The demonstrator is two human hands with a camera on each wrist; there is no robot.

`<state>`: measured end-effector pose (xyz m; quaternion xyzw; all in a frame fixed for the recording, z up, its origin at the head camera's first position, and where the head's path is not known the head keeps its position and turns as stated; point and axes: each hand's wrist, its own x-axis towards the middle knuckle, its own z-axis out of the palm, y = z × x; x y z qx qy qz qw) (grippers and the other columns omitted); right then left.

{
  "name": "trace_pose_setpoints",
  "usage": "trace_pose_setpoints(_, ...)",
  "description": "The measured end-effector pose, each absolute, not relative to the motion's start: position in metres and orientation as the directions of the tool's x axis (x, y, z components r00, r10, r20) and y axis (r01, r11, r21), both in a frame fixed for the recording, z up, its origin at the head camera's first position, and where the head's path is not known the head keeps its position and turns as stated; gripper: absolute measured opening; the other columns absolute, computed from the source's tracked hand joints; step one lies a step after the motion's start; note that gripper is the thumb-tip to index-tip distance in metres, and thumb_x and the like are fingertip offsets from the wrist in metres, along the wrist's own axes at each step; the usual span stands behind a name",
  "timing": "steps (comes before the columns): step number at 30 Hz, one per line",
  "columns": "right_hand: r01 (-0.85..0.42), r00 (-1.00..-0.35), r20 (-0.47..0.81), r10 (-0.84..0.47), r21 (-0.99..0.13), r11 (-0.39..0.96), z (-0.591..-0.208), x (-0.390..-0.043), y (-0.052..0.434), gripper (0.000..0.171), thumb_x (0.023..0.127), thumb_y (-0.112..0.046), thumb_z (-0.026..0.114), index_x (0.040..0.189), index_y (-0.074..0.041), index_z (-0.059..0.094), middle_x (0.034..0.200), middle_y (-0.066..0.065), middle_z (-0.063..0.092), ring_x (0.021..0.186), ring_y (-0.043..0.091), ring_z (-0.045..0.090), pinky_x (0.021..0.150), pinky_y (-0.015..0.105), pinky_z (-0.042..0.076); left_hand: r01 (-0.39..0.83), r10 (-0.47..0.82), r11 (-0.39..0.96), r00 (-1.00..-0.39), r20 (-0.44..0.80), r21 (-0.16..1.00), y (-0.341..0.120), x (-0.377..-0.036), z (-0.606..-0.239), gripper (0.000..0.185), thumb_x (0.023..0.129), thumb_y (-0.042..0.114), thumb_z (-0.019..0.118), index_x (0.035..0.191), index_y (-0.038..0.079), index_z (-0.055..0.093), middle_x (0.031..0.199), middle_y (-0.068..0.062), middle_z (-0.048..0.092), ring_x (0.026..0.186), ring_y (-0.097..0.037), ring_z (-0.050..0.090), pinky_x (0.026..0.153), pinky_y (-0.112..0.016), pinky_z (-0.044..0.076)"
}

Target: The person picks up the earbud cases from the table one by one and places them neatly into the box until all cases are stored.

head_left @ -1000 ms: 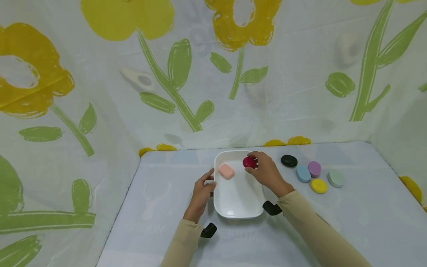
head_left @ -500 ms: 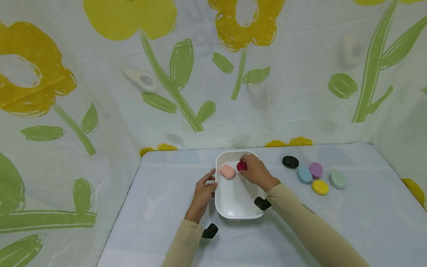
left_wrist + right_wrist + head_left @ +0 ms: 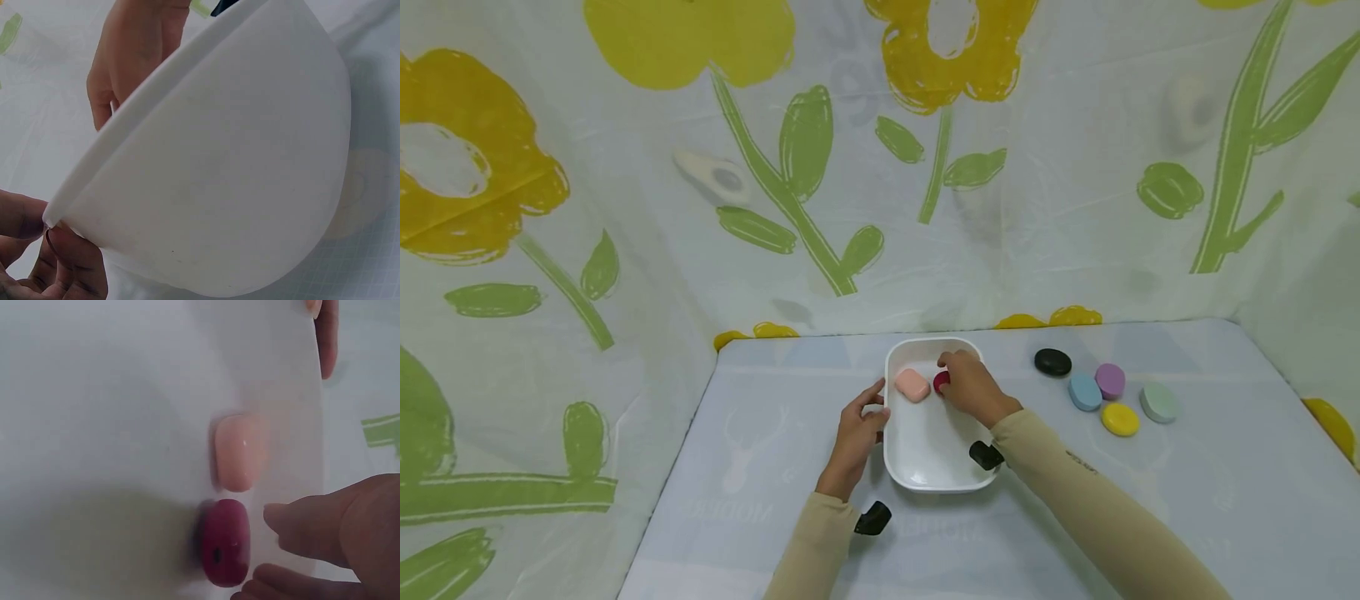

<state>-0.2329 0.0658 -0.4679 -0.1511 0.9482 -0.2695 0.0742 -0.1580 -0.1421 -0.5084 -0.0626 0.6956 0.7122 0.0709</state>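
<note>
Two soaps lie in the white dish (image 3: 925, 467): the red soap (image 3: 224, 542), at 3 o'clock of the pink soap (image 3: 240, 452), is best released gently by relaxed right-hand fingers (image 3: 294, 524) while the rim is pinched by the left hand (image 3: 854, 431).

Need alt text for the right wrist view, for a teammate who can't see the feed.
A dark red oval piece lies beside a pale pink one on the floor of a white dish, the two close together. The right hand hovers next to the red piece, fingers loosely curled and not gripping it.
</note>
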Motion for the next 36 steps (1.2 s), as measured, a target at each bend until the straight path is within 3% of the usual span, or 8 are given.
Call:
trace_pose_setpoints(9, -0.186, -0.969, -0.011, -0.248, -0.626, 0.758, -0.453, -0.214, 0.084, 0.037, 0.098, -0.003, 0.072, 0.134, 0.001, 0.065, 0.135, 0.022, 0.062, 0.116, 0.037, 0.062, 0.102, 0.050, 0.056, -0.190, 0.014, -0.022, -0.982, -0.190, 0.981, -0.142, -0.157, -0.507, 0.054, 0.107, -0.001, 0.054, 0.160, 0.004, 0.045, 0.137, -0.026, 0.047, 0.089, -0.017, 0.060, 0.069, -0.028, 0.052)
trace_pose_setpoints(19, -0.167, -0.986, 0.126, -0.110, -0.680, 0.714, -0.453, -0.182, 0.139, 0.036, 0.098, 0.000, 0.071, 0.133, 0.003, 0.064, 0.133, 0.025, 0.062, 0.119, 0.043, 0.062, 0.099, 0.056, 0.056, -0.191, 0.017, -0.031, -0.982, -0.190, 0.981, -0.141, -0.158, -0.508, 0.054, 0.107, 0.000, 0.054, 0.160, 0.005, 0.045, 0.136, -0.023, 0.048, 0.086, -0.015, 0.058, 0.068, -0.028, 0.051)
trace_pose_setpoints(36, -0.176, -0.951, 0.305, 0.058, -0.682, 0.710, -0.487, -0.143, 0.222, 0.033, 0.091, 0.009, 0.074, 0.123, 0.010, 0.067, 0.120, 0.030, 0.065, 0.106, 0.047, 0.065, 0.090, 0.062, 0.053, -0.195, -0.002, -0.019, -0.981, -0.195, 0.981, -0.139, -0.159, -0.508, 0.054, 0.107, -0.001, 0.055, 0.159, 0.005, 0.047, 0.133, -0.021, 0.049, 0.084, -0.015, 0.056, 0.069, -0.028, 0.052)
